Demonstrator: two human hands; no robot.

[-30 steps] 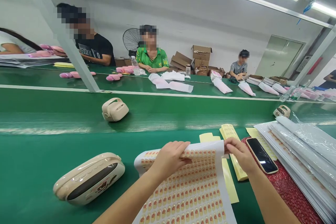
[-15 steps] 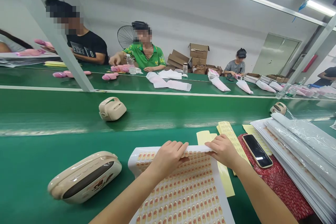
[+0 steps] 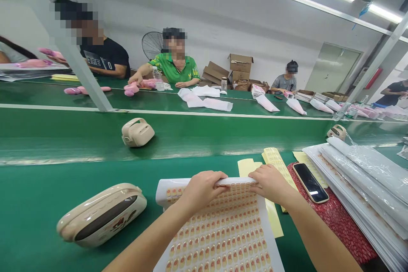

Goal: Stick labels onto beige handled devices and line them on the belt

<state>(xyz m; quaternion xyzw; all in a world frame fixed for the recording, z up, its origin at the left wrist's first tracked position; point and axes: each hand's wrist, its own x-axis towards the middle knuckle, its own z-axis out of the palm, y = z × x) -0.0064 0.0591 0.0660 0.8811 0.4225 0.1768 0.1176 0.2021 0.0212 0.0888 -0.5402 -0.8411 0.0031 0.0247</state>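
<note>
A large white sheet of stickers [image 3: 219,233], covered in rows of small oval beige and red stickers, is held up before me with its far edge bent over. My left hand [image 3: 204,189] pinches that far edge near its middle, thumb beneath and fingers on top. Close to the right corner, my right hand [image 3: 270,182] grips the same edge in the same way. To the left, a cream rounded appliance [image 3: 103,214] with a dark side panel and a printed picture lies on the green table, apart from both hands.
Yellow sticker strips [image 3: 277,165] lie beyond my right hand. A phone [image 3: 310,182] rests on red wrap [image 3: 338,221] beside stacked white sheets [image 3: 360,195]. Another cream appliance [image 3: 138,131] stands on the green belt [image 3: 197,136]. Several people work across it.
My left hand has shifted slightly along the sheet's edge, its fingers more drawn together. Across the belt, the person in green has reached to a pink item.
</note>
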